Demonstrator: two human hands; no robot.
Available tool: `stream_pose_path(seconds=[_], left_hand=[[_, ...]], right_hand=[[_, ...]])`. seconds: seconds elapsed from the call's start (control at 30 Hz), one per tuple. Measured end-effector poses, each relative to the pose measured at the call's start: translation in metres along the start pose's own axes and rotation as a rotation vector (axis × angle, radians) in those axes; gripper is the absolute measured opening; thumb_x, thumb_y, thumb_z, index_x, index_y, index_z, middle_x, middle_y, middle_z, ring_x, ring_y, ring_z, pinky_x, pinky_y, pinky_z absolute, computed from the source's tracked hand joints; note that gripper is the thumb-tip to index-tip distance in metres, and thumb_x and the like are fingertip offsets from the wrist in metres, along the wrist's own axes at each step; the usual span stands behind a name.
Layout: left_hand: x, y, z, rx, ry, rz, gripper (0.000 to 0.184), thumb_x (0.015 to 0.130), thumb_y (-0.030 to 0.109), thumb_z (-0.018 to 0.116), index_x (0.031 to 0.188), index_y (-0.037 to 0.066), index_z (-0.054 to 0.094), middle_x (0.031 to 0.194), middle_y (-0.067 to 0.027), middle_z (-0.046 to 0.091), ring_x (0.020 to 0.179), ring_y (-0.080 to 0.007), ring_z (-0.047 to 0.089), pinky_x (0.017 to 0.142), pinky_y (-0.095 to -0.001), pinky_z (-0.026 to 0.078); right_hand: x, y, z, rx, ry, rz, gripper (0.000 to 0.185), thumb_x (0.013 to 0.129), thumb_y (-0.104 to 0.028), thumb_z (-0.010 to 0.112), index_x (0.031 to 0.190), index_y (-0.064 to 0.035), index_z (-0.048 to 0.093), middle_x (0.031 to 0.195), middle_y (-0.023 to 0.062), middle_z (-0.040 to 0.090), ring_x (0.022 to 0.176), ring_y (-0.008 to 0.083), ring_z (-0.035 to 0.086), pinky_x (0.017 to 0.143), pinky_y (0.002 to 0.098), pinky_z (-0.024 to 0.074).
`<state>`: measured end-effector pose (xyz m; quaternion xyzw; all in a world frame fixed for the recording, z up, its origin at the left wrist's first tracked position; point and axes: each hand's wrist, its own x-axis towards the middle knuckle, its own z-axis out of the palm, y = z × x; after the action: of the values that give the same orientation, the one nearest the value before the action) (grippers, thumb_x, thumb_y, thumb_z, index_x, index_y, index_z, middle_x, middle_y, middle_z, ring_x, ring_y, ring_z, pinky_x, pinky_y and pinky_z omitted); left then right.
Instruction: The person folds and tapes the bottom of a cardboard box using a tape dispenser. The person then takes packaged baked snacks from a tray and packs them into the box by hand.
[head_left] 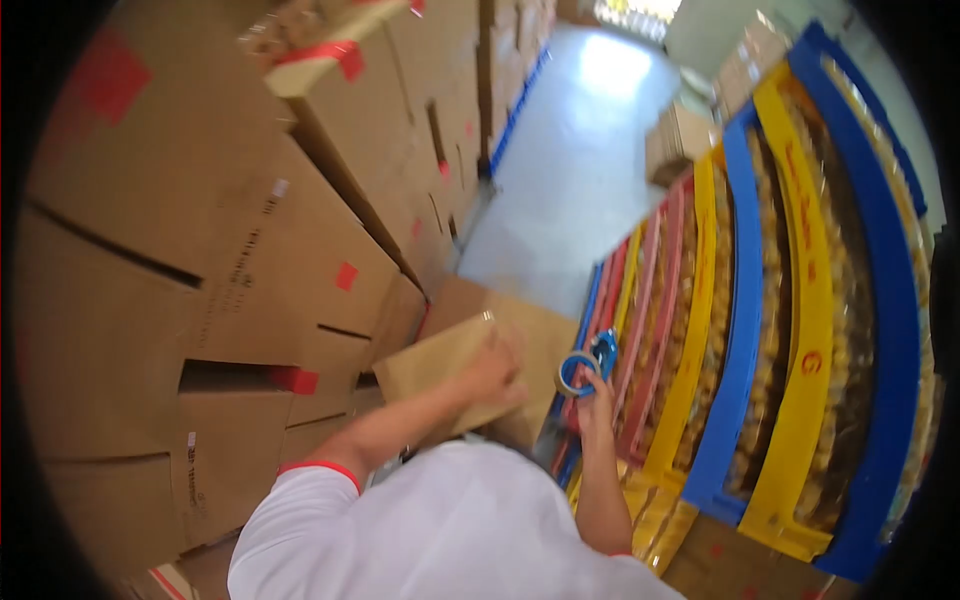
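Blue, a single tape dispenser (607, 346) carrying one roll of tape (567, 387) sits in the right hand (597, 392), whose fingers are wrapped round it. The one left hand (494, 372) (smeared by blur, so I cannot tell whether it grips or is loose) is at a tan carton (430, 360) in front of the body. On the left rise several stacked boxes (300, 290); on the right stand crates (745, 300) in blue, yellow and red, too crowded to count.
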<state>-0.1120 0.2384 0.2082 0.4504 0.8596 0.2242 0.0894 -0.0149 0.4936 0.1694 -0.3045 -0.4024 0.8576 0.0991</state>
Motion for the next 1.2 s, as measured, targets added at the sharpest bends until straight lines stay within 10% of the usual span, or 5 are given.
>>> stream_pose_path(seconds=[0.33,0.6,0.87,1.1,1.2], left_hand=[[-0.053,0.037,0.024,0.038,0.124,0.075,0.033,0.088,0.029,0.069,0.116,0.013,0.07,0.165,-0.0165,0.031,0.155,-0.0407,0.017,0.118,-0.0723,0.015],[-0.188,-0.018,-0.014,-0.057,0.646,-0.986,0.082,0.086,0.032,0.076,0.154,0.007,0.039,0.162,-0.0296,0.022,0.152,-0.0475,0.02,0.119,-0.0611,0.024],[-0.173,-0.049,0.058,-0.628,1.024,-0.866,0.117,0.081,0.027,0.082,0.161,-0.003,0.002,0.161,-0.0312,0.025,0.149,-0.0398,0.031,0.123,-0.0403,0.026],[-0.166,-0.087,0.066,-0.645,0.912,-0.84,0.123,0.073,0.03,0.087,0.161,-0.004,0.007,0.158,-0.0304,0.033,0.147,-0.0401,0.035,0.121,-0.0407,0.03],[-0.172,-0.083,0.054,-0.83,0.811,-0.944,0.123,0.07,0.029,0.088,0.16,-0.002,0.011,0.156,-0.0269,0.036,0.146,-0.0368,0.037,0.118,-0.0404,0.035]], right_hand=[[0.029,-0.179,0.378,-0.627,-0.667,-0.306,0.065,0.098,-0.063,0.055,0.1,0.0001,0.068,0.073,0.0091,0.067,0.052,0.0171,0.062,0.039,0.0279,0.0458],[0.16,-0.187,0.674,-0.873,-0.682,-0.551,0.037,0.096,-0.046,0.056,0.097,-0.0097,0.064,0.069,0.0044,0.064,0.041,0.0117,0.048,0.036,0.0268,0.0378],[0.373,-0.173,0.766,-0.84,-1.336,-0.239,0.044,0.105,-0.041,0.056,0.137,-0.0106,0.056,0.106,0.0022,0.065,0.096,0.0135,0.059,0.083,0.0296,0.0494],[0.206,-0.149,0.575,-0.919,-0.452,-0.625,0.074,0.1,-0.07,0.041,0.117,-0.0047,0.072,0.086,0.0144,0.068,0.061,0.0218,0.06,0.054,0.032,0.053],[0.245,-0.077,0.354,-1.109,-0.246,-0.344,0.089,0.096,-0.076,0.04,0.137,0.0007,0.06,0.133,0.0207,0.064,0.118,0.032,0.062,0.1,0.0458,0.0509]])
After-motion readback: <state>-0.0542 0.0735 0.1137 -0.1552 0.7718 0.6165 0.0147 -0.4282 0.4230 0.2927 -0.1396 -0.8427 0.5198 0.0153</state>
